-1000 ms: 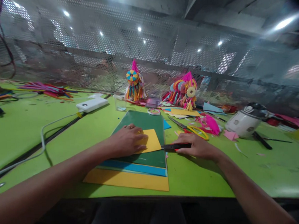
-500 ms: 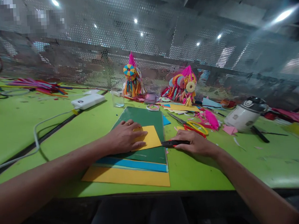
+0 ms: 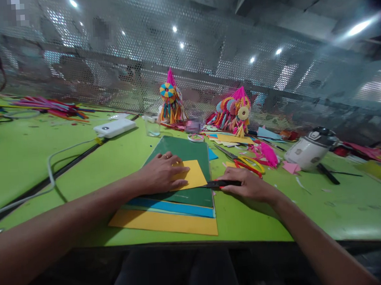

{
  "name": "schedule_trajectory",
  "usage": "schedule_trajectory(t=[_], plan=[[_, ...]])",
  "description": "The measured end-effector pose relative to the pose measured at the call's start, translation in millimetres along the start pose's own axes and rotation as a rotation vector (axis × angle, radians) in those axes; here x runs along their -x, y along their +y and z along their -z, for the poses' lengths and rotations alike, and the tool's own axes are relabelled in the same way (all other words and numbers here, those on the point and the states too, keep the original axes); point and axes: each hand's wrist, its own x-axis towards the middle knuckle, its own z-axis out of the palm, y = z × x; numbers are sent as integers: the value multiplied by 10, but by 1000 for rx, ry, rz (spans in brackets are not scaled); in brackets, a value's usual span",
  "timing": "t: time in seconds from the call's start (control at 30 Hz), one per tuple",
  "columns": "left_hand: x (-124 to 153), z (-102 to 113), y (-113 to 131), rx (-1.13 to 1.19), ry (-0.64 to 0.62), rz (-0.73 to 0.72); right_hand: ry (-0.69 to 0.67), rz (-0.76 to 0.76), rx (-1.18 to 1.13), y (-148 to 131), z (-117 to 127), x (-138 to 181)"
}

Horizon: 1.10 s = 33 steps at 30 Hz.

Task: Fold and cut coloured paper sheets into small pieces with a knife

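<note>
My left hand [image 3: 163,173] lies flat with its fingers stretched out over a folded-looking yellow paper [image 3: 195,173], pressing it down. Under that paper is a dark green board or sheet [image 3: 187,147]. Closed around the black handle of a box cutter [image 3: 225,183] is my right hand [image 3: 248,183]. The cutter's thin blade points left and meets the lower right corner of the yellow paper; whether it lies inside a fold cannot be made out. Blue sheets [image 3: 181,207] and a larger orange-yellow sheet [image 3: 169,222] stick out below the green one.
Scissors [image 3: 249,165] with red and yellow handles lie just beyond my right hand. Farther back stand a glass [image 3: 152,125], a white power bank [image 3: 115,128] with a cable, colourful tasselled paper ornaments [image 3: 168,97] and a white kettle-like container [image 3: 309,151]. Paper scraps [image 3: 290,167] lie on the right.
The cutter's blade has moved slightly left along the lower edge of the yellow paper. My left hand stays in place on it; the view has shifted a little.
</note>
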Motion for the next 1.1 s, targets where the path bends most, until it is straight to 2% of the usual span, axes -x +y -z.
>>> schedule_trajectory(t=[0.23, 0.53, 0.7, 0.93, 1.1], plan=[[1, 19, 16, -5, -24, 11, -2, 14, 29, -88, -58, -92], [8, 7, 12, 6, -7, 3, -10, -6, 36, -60, -47, 32], [-2, -10, -4, 3, 2, -7, -2, 16, 28, -92, -69, -59], [-23, -63, -215, 77, 14, -140, 3, 43, -3, -155, -106, -161], [-42, -102, -274, 69, 46, -189, 17, 31, 28, -200, -146, -196]])
